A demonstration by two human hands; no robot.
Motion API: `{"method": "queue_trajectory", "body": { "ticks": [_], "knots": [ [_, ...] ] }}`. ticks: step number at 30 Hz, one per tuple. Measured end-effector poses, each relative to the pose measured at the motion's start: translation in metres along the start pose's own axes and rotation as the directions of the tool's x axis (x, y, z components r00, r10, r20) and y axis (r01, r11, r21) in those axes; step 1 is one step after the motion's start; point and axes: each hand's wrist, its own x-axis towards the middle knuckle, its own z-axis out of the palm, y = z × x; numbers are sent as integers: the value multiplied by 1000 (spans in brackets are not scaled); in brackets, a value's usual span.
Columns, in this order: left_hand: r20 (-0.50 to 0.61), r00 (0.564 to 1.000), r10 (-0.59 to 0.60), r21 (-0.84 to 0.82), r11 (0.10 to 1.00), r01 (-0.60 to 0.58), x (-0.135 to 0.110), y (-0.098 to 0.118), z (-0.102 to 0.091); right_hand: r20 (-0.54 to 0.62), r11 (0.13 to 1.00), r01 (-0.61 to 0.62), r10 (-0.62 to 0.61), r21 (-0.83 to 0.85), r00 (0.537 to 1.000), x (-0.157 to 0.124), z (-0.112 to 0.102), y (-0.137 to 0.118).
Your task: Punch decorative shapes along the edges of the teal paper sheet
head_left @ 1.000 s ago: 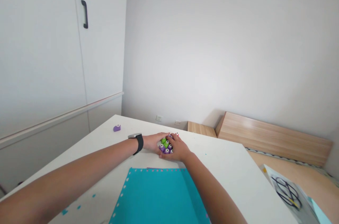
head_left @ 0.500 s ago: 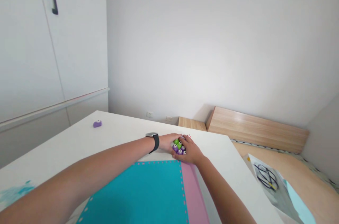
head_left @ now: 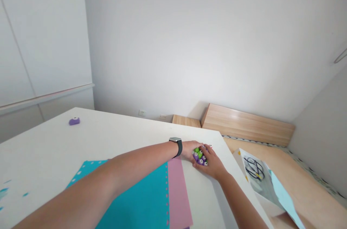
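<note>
Left hand: my left hand (head_left: 189, 149) curves round the left and far side of a cluster of small pieces (head_left: 200, 155), its grip drawn in against them.
Right hand: my right hand (head_left: 213, 164) closes in from the right, fingers lying partly over the top of the cluster and thumb at its near side.
Grip: narrow on both sides, holding the cluster between my two hands; the fingertips nearly meet at the far side.
Small pieces: purple and green, with round white tops dotted black like eyes, packed touching one another; a bit of red shows just past my right fingers.
Where they are: on the right part of the white bench (head_left: 127, 128), near its right edge and beyond the sheets.
Lone purple piece: one purple piece (head_left: 74, 121) lies near the far left corner, well apart from the cluster.
Blue sheet: the blue sheet (head_left: 146, 196) lies under my left forearm, small holes along its edges.
Pink sheet: the pink sheet (head_left: 179, 193) sticks out from beneath its right side, pink showing through the holes there.
Blue scraps: a few scraps (head_left: 25, 194) lie at the left.
Watch: my watch (head_left: 175, 139) sits on my left wrist.
Black cable: a coiled cable (head_left: 253, 168) lies past the bench's right edge.
</note>
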Motion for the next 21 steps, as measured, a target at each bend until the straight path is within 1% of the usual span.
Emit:
{"method": "queue_trajectory", "body": {
  "ticks": [3, 6, 10, 13, 15, 17, 19, 21],
  "knots": [
    [-18, 1000, -13, 29, 999, 14, 14, 11, 12, 8, 999, -40, 40, -16, 999, -20, -8, 8],
    [-22, 1000, -8, 44, 999, 9, 20, 21, 23, 7, 998, -53, 53, -43, 999, -38, -12, 12],
    [-9, 1000, -3, 62, 998, 4, 20, 35, 35, -17, 997, -51, 50, -64, 999, -56, -11, 14],
    [14, 999, -44, 108, 993, 42, 15, 43, 36, -12, 995, -70, 69, -76, 998, -63, -11, 11],
    [4, 995, -101, 139, 985, 99, 6, 45, 27, -7, 995, -71, 70, -64, 997, -64, -13, 8],
    [-46, 984, -174, 163, 970, 179, -11, 44, 8, -28, 997, -77, 76, -21, 997, -63, -18, 5],
    [-133, 955, -264, 190, 939, 286, -39, 42, -21, -103, 993, -105, 109, 46, 989, -59, -26, 8],
    [-204, 911, -359, 208, 893, 398, -79, 41, -52, -197, 976, -179, 201, 123, 960, -55, -34, 18]
  ]
}}
